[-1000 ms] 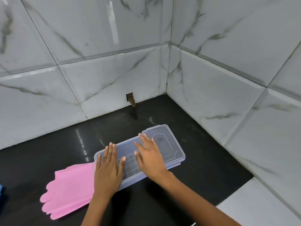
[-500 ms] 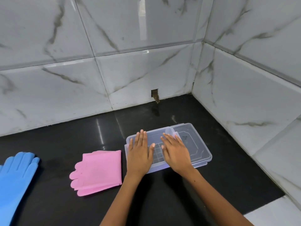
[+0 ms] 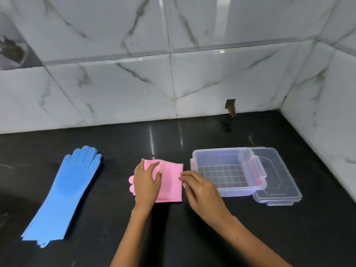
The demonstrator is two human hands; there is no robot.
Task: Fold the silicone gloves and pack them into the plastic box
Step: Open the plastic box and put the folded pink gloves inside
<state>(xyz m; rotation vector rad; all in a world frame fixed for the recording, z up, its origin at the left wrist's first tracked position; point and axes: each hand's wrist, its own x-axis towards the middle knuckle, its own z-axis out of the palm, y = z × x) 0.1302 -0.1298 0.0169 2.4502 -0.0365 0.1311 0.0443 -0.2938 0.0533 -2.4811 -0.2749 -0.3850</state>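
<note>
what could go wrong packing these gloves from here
1. The folded pink glove may spring open when lifted: the left hand lies flat on it, and the right hand only touches its edge.
2. The plastic box sits partly on its lid, so it might rock.
3. The blue glove is unfolded.

Setting: domestic kitchen or utility corner. Evidence: polished black stone countertop (image 3: 192, 237) filling the lower half of the frame; 2 walls of glossy white marble-look tiles (image 3: 115, 83) with grey veining, meeting in a corner at the right. Small rectangular cut-out (image 3: 230, 105) in the tile just above the counter, right of centre (stained brown below). Household items on the counter: blue silicone gloves (image 3: 63, 193) at left, clear plastic box (image 3: 227, 191) at right.
</note>
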